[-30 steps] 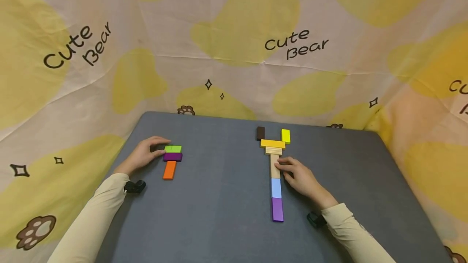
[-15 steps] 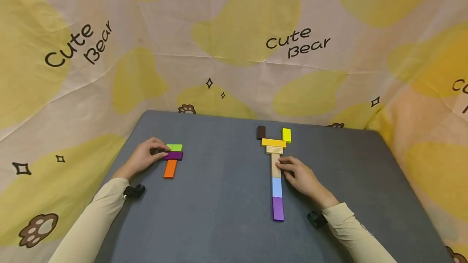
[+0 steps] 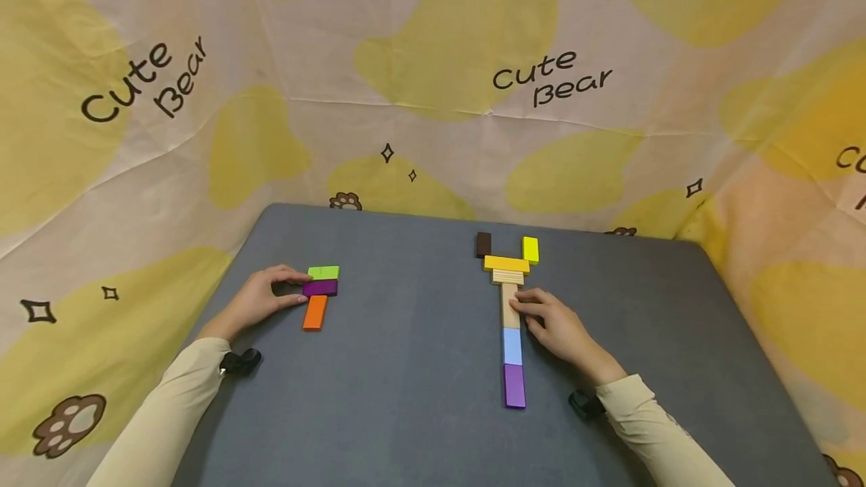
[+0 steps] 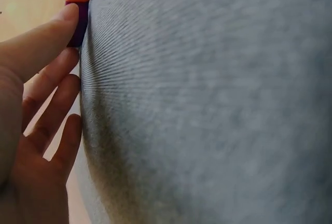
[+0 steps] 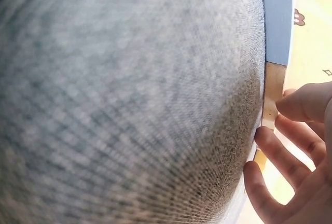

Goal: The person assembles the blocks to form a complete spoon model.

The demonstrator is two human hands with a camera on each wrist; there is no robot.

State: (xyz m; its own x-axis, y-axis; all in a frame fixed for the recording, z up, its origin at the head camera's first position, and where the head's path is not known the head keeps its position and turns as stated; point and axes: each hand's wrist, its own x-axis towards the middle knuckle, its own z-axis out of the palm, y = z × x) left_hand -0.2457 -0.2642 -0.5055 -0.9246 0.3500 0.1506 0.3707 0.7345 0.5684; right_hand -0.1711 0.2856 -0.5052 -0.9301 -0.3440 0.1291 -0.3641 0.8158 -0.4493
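Observation:
In the head view my left hand [image 3: 260,297] pinches the left end of a dark purple block [image 3: 321,288] between thumb and index finger. Against that block's far side lies a lime green block [image 3: 323,273], and an orange block [image 3: 314,313] extends from its near side. The left wrist view shows the thumb tip on the purple block [image 4: 80,24]. On the right, my right hand [image 3: 560,328] rests beside a plain wood block [image 3: 510,305], an index fingertip touching its top. In the right wrist view its fingers are loosely bent alongside the wood block [image 5: 274,86].
Near the plain wood block, a light blue block [image 3: 512,346] and a violet block [image 3: 514,386] continue the line. Beyond it lie a ridged wood piece [image 3: 507,276], an orange-yellow block [image 3: 506,264], a dark brown block [image 3: 483,245] and a bright yellow block [image 3: 531,250]. A grey table [image 3: 419,397] carries everything.
The left thumb and index finger have shifted from the lime green block's end to the dark purple block, which now sits slightly left of the green one. The right hand stays in place.

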